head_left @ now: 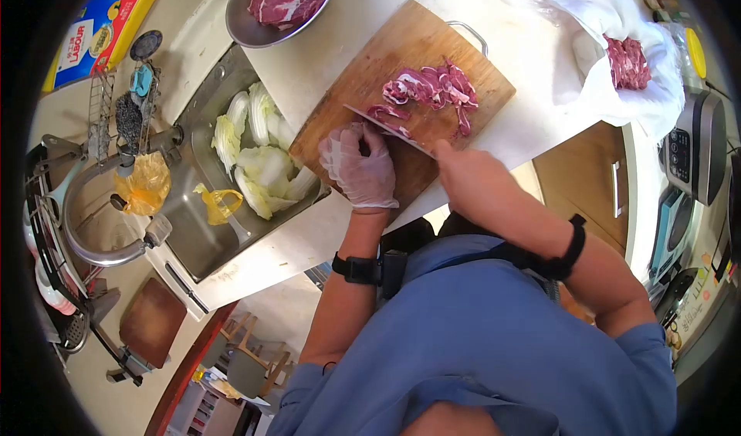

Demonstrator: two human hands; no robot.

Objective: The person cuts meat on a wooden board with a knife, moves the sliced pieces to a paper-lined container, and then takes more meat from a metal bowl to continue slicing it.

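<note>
My right hand [469, 175] is wrapped round the handle of a kitchen knife [386, 127], whose blade lies slantwise across the wooden cutting board [351, 73]. My left hand [359, 167], in a clear plastic glove, is on the board just on the near side of the blade. Its fingers are curled in, and whatever they hold is hidden beneath them. Beyond the blade a small strip of meat [388, 112] lies close against the steel. Farther up the board is a loose pile of cut red meat [436, 88] with white fat.
A metal bowl [236, 28] with a large piece of meat stands beyond the board. On the left, the sink [181, 231] holds cabbage leaves [262, 173] beneath a curved faucet [77, 235]. More meat [627, 64] sits in a white bag [590, 19] at the right.
</note>
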